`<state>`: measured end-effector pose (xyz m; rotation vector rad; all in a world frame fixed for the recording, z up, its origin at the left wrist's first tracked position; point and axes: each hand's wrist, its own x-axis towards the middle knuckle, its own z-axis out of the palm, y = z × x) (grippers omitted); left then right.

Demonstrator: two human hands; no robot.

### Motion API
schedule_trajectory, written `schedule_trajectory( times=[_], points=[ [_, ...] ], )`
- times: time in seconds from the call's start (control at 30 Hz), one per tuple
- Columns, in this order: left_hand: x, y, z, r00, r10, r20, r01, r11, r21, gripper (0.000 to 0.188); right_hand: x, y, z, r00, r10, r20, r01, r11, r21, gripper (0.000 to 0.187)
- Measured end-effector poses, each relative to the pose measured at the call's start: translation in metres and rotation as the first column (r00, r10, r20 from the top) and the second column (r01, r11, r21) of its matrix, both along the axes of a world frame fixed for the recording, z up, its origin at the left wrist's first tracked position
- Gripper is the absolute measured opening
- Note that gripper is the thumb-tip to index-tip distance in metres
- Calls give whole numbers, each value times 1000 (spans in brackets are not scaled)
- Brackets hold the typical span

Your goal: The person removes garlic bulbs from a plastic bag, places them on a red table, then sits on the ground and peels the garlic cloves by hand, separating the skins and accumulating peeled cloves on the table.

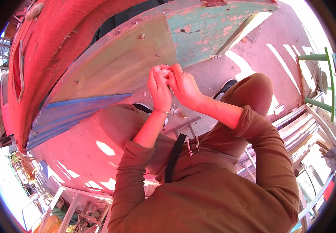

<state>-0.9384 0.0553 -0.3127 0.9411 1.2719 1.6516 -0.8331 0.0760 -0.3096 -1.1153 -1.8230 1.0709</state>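
Pale and small, the object [165, 72] pinched between both hands is mostly hidden by fingertips, so its long axis and which way it points cannot be told. It sits up in front of the person's chest, just before the weathered panel. The left hand [158, 88] closes narrowly on it from the left, thumb and fingers curled tight, a thin bracelet [161, 111] at the wrist. The right hand [183, 86] meets it from the other side, fingertips pressed to the same piece, so the two hands touch.

Underfoot lies a reddish-pink concrete floor [86, 149] striped with sunlight, outdoors. Small pale scraps [177, 112] lie on it below the hands, between the knees. The large flaking green board [144, 50] leans close behind the hands, with a blue corrugated sheet [71, 114] beneath it and a red curved hull [47, 50] beyond. A dark shoe [225, 87] shows by the right knee, and a green metal frame [325, 81] stands well apart at right.
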Motion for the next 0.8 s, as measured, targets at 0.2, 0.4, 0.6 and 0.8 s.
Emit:
schedule_trajectory(
  times=[0.2, 0.4, 0.6, 0.8],
  points=[
    [-4, 4, 7, 997, 32, 67, -23, 991, -135, 33, 3, 9, -8, 918, 59, -392, -191, 933, -306, 16],
    [-26, -1, 11, 971, -89, 221, 128, 978, -166, 26, 25, 27, 16, 775, -23, -632, -463, 659, -592, 16],
    [-33, -5, 15, 984, -120, 130, 146, 967, -208, 23, 30, 35, 25, 684, -100, -723, -551, 578, -601, 18],
    [-32, -1, 18, 989, -147, 21, 149, 974, -172, 35, 33, 38, 20, 763, -67, -643, -448, 662, -600, 15]
  ],
)
